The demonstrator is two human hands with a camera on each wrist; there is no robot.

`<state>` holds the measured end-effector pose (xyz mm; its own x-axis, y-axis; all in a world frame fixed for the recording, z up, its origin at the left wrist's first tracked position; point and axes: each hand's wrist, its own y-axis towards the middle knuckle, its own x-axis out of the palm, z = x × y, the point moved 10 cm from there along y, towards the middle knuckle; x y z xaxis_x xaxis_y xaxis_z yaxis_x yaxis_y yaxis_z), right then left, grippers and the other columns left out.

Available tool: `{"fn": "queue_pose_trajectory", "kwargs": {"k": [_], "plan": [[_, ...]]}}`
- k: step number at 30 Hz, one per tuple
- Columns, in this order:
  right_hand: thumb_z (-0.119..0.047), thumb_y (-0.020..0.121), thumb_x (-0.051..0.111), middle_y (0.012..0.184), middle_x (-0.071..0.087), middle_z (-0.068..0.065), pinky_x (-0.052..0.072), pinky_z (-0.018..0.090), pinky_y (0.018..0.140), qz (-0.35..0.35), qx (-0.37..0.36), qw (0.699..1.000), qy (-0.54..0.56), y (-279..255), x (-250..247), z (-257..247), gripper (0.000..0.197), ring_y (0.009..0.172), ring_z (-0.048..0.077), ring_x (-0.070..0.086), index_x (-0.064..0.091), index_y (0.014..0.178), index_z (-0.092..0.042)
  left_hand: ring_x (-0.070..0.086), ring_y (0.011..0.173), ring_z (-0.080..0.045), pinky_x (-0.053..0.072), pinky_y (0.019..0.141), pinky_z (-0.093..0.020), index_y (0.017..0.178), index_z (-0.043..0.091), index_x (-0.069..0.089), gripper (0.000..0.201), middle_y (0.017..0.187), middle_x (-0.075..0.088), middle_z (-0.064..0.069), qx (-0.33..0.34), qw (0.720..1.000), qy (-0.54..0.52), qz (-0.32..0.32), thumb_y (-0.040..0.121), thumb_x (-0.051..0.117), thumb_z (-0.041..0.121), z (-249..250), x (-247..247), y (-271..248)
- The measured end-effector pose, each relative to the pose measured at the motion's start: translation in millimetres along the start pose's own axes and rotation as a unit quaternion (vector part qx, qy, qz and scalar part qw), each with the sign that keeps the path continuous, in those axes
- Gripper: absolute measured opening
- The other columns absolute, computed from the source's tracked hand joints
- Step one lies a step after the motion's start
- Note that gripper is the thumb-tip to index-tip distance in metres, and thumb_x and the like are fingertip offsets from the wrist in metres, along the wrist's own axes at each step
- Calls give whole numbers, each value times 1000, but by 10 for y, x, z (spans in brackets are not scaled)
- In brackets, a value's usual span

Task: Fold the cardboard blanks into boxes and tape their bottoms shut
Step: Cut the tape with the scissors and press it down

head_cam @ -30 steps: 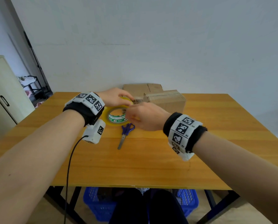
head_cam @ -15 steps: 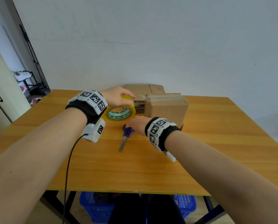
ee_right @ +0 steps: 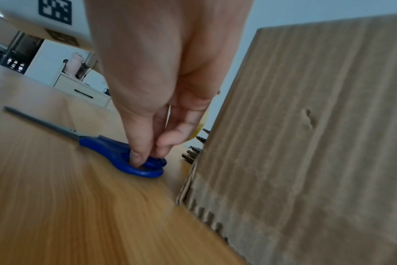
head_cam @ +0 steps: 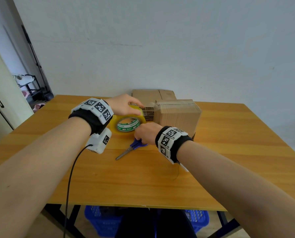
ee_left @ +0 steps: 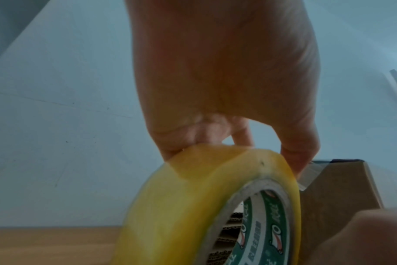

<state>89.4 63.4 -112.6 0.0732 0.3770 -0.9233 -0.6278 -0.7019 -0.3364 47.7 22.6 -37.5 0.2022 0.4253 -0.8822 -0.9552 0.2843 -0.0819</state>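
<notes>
A folded cardboard box [head_cam: 178, 115] stands on the wooden table [head_cam: 229, 152], clear tape across its top. My left hand [head_cam: 126, 104] grips the top of a yellow tape roll [head_cam: 127, 122] tilted beside the box's left side; a strip of tape runs from the roll to the box. The roll [ee_left: 215, 206] fills the left wrist view under my left hand [ee_left: 227, 89]. My right hand [head_cam: 145, 133] reaches down to blue-handled scissors [head_cam: 133, 148] lying on the table. In the right wrist view its fingertips [ee_right: 138, 157] pinch the scissors' handle loop [ee_right: 125, 157].
Flat cardboard blanks [head_cam: 153, 95] are stacked behind the box near the wall. Blue baskets [head_cam: 98, 220] sit under the table's near edge. A cream cabinet [head_cam: 0, 100] stands at the left. A black cable [head_cam: 69, 186] hangs from my left wrist.
My right hand left the tape roll, dropped to the table and took hold of the scissors' handle. My left hand stayed on the roll by the box.
</notes>
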Motion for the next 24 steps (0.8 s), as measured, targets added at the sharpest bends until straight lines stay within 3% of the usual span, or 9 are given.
{"fn": "queue_pose_trajectory", "kwargs": {"k": [4,9,12,15,19,22,24], "plan": [[-15,91,58,73,53,3,38,27,55,-4,-14,1000,5,-132,-33,49,8,72,23,49,61,89,-8,44,130,-18,37,105,-32,130,26,55,41,141,49,1,-3,1000,-6,-4,90,60,34,4,11,-33],[-16,90,62,101,69,7,50,25,59,-7,13,983,184,-403,67,251,20,74,20,61,62,109,-9,44,130,-17,36,107,-33,131,26,55,41,140,50,2,-6,1000,-5,-14,90,60,35,15,47,-74],[-12,87,64,94,70,9,57,27,59,21,26,944,327,-619,137,382,14,62,19,65,63,101,-7,44,129,-16,35,108,-32,128,26,57,38,139,51,3,-2,1000,-8,-8,90,60,33,45,54,-117],[-14,86,66,92,70,11,60,38,71,43,36,900,432,-835,217,516,16,78,24,69,65,98,-3,46,128,-16,36,107,-33,126,28,58,37,138,52,3,-4,1000,-9,-2,90,61,35,75,70,-177],[-40,83,70,80,66,6,60,33,68,44,69,848,524,-1063,356,648,38,73,15,61,69,92,-3,48,125,-17,37,104,-31,126,29,58,38,137,53,2,-8,1000,-8,5,89,61,38,103,90,-244],[-45,87,62,83,65,11,59,36,67,42,75,790,607,-1194,417,657,36,71,18,58,67,84,-9,48,125,-17,38,105,-33,126,28,58,39,136,53,1,-13,1000,-8,14,89,61,39,123,97,-283],[-46,88,59,85,65,14,58,38,67,40,75,756,649,-1252,444,645,42,69,19,59,65,87,-5,48,125,-17,37,105,-31,126,27,58,39,136,53,1,-19,1000,-7,19,89,60,39,123,94,-304]]}}
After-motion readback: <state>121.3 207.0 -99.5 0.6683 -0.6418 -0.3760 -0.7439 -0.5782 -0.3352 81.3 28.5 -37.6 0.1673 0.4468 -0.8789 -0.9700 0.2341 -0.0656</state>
